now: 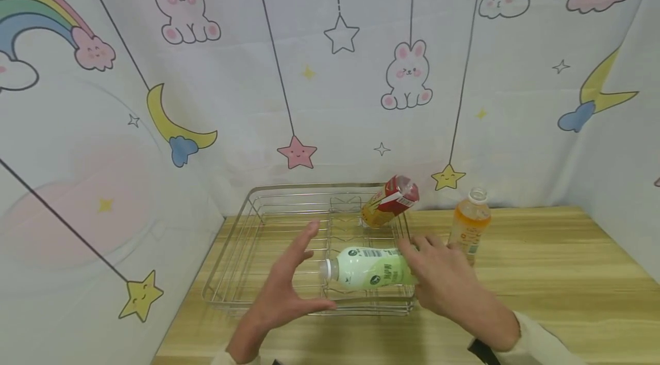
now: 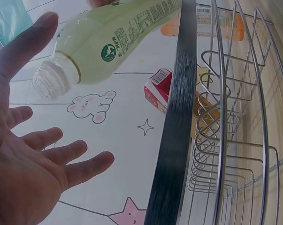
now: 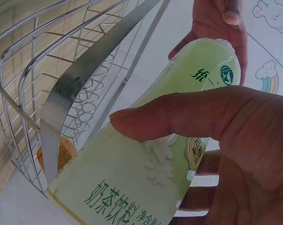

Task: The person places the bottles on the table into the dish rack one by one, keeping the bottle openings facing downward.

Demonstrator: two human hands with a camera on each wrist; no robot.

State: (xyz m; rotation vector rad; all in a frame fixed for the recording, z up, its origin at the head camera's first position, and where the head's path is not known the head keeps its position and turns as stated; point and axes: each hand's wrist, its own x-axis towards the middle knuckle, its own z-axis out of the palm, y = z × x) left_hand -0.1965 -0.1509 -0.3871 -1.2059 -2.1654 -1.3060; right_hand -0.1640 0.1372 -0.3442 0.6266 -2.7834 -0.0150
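Note:
A pale green bottle lies on its side above the front part of the wire basket, its white cap end to the left. My right hand grips it near its base; in the right wrist view the thumb of the right hand lies across the green bottle. Just left of the cap, my left hand is spread with thumb and fingers apart, holding nothing. In the left wrist view the left hand is beside the neck of the green bottle.
A red and yellow package leans at the basket's back right corner. An orange-tinted bottle stands on the wooden table, right of the basket and behind my right hand. A white cloth with cartoon prints hangs behind and at both sides.

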